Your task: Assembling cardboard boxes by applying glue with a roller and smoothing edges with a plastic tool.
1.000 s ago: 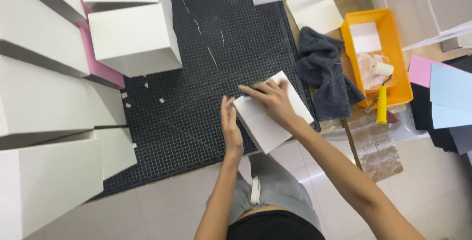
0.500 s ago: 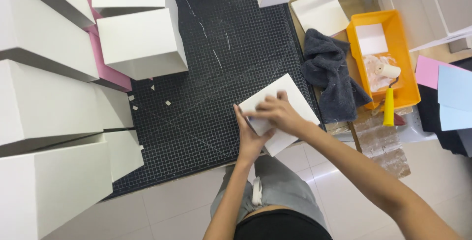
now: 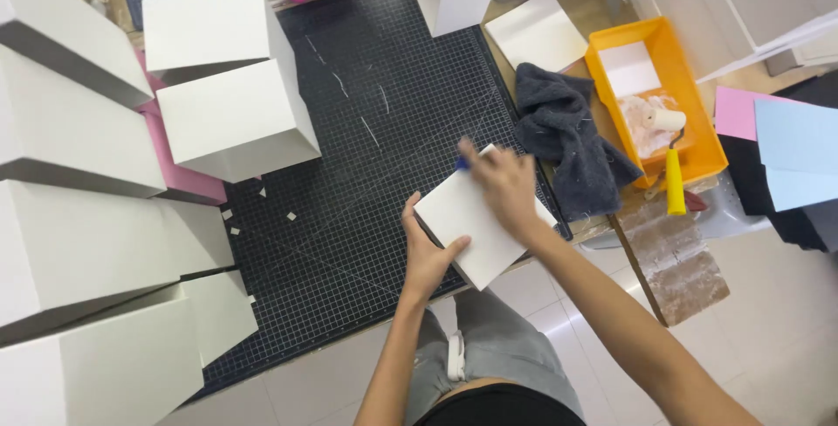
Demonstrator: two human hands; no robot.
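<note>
So from up here I'm looking down at a white box (image 3: 476,225) sitting at the near edge of the black cutting mat (image 3: 367,112), tilted diagonally, with one corner just over the mat's edge toward the person's lap. The left hand (image 3: 428,256) is clamped on its near-left side, thumb on top and fingers wrapped under the edge, so that one's clearly gripping. The right hand (image 3: 502,183) lies flat on the top face, fingers mostly spread, and it's blurry; there's a bit of blue (image 3: 461,164) poking out by the fingertips, but I can't tell whether it's actually pinched or what it is. My guess is the box is light and fairly stiff, paper-covered board, smooth enough to slide on the mat, and the corners probably dent easily, so holding it by the sides near an edge, like the left hand does, seems right. Bigger white boxes (image 3: 231,120) are stacked to the left, a grey towel (image 3: 567,147) just right, then an orange tray (image 3: 655,99) with a roller (image 3: 672,160).
</note>
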